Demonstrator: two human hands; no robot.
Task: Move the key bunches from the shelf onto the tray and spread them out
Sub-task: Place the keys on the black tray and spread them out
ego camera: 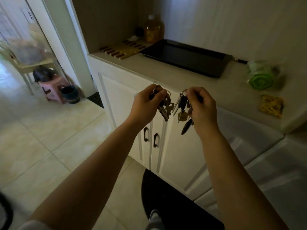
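My left hand [147, 103] grips one key bunch [165, 107] by its ring, the keys dangling below the fingers. My right hand [201, 105] holds a second key bunch [181, 110] with silver keys, a brass tag and a dark fob hanging down. Both bunches hang in the air just in front of the white cabinet's front edge, close to each other but apart. The dark rectangular tray [211, 73] lies on the shelf behind them, nothing visible inside it.
On the shelf [182, 82] stand an amber bottle [152, 29] and a wooden slatted trivet [123, 48] at the back left, a green roll in plastic [260, 77] and a yellow packet [271, 105] on the right. Cabinet doors lie below; a pink stool [53, 88] and dark bucket [70, 93] stand at left.
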